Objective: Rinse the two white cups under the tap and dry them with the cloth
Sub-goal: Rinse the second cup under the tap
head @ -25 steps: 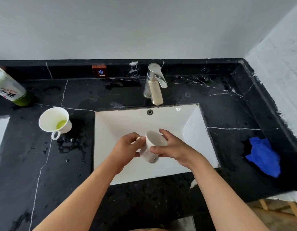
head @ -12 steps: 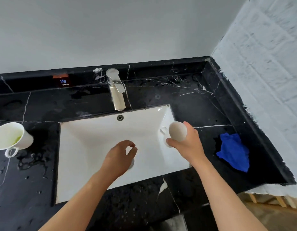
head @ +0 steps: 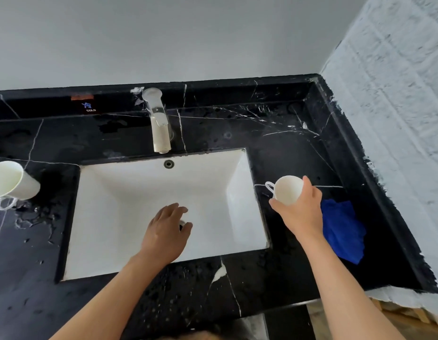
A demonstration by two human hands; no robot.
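My right hand (head: 299,214) grips a white cup (head: 286,189) upside down, its base facing me and its handle pointing left, over the black counter just right of the sink. A crumpled blue cloth (head: 342,231) lies on the counter beside that hand. My left hand (head: 165,231) hovers over the middle of the white sink (head: 110,207), fingers loosely curled with nothing in them. The second white cup (head: 9,180) stands on the counter at the far left, handle toward me. The chrome tap (head: 159,123) stands behind the sink; no water is visible.
The black marble counter (head: 274,133) is wet around the left cup, with droplets along the front edge. A white brick wall (head: 397,106) closes the right side. A small "COLD" label (head: 86,104) sits on the backsplash left of the tap.
My right hand carried the cup from over the sink to the right, above the counter near the blue cloth. My left hand let go of the cup and stays over the sink.
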